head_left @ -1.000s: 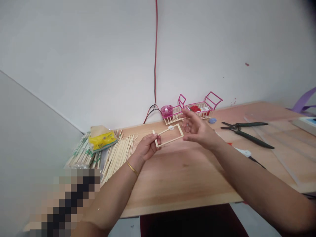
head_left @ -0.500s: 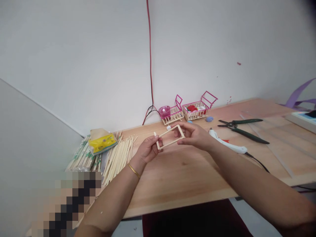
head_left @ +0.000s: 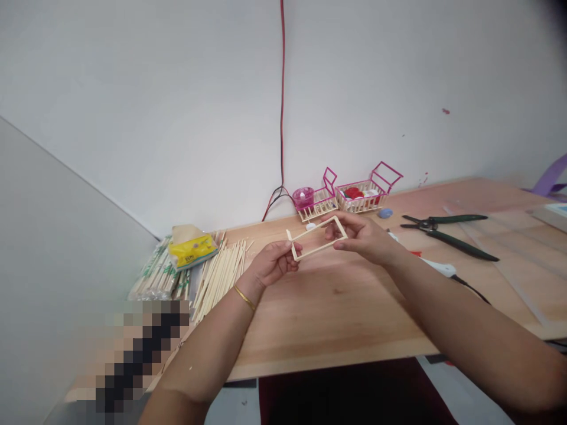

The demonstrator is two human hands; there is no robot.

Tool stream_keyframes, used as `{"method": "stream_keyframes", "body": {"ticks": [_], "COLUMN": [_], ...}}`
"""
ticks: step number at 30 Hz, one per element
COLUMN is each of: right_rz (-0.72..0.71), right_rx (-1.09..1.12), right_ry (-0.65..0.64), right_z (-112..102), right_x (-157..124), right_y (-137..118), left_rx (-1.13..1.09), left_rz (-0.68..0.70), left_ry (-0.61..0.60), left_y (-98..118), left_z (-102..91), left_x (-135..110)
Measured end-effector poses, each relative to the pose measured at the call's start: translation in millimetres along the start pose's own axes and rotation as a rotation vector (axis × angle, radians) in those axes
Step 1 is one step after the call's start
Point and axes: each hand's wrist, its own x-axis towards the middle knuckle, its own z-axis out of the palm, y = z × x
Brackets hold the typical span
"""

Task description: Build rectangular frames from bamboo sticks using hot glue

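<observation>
A small rectangular frame of pale wooden sticks is held up above the table, tilted, between my two hands. My left hand pinches its left end, where one stick juts out past the corner. At the right end, the thumb and fingers of my right hand grip the short side. Many loose wooden sticks lie spread left of my left hand. Beyond my right hand lies a white glue gun, partly hidden by my right forearm.
Two small stick-built carts with pink trim stand by the wall. Green-handled pruning shears lie at the right. A yellow tissue pack rests on wrapped sticks at the left. A red and black cable runs down the wall.
The whole view has shifted, so things appear further right. Both hands still hold the stick frame, which sits slightly higher at its right end.
</observation>
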Motion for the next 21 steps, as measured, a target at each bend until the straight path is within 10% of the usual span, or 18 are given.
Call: {"method": "stream_keyframes", "body": {"ticks": [21], "right_rz": [0.087], "right_rx": [0.003], "right_ry": [-0.063], "right_z": [-9], "right_x": [2], "right_y": [9], "left_rx": [0.137], "left_rz": [0.05], "left_ry": [0.023], "left_y": [0], "left_z": [-3.6], "left_x": [1]}}
